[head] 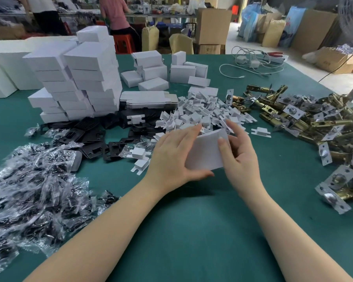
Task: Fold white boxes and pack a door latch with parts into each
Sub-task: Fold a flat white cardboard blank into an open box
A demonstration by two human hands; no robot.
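Observation:
Both my hands hold one white box (pixel 205 153) a little above the green table (pixel 192 220), in the middle of the view. My left hand (pixel 171 157) grips its left side, thumb under the lower edge. My right hand (pixel 236 147) holds the right side, thumb pressed on the front face. Brass door latches (pixel 306 119) with silver plates lie heaped at the right. Small white card inserts (pixel 204 115) are piled just beyond the box. Black plates (pixel 94 137) and clear bags of screws (pixel 35 184) lie at the left.
Stacked folded white boxes (pixel 75 82) stand at the back left, with flat box blanks (pixel 147 99) beside them and loose boxes (pixel 171 70) behind. White cables and chargers (pixel 251 62) lie at the far right. People work at benches beyond the table, among cardboard cartons (pixel 212 25).

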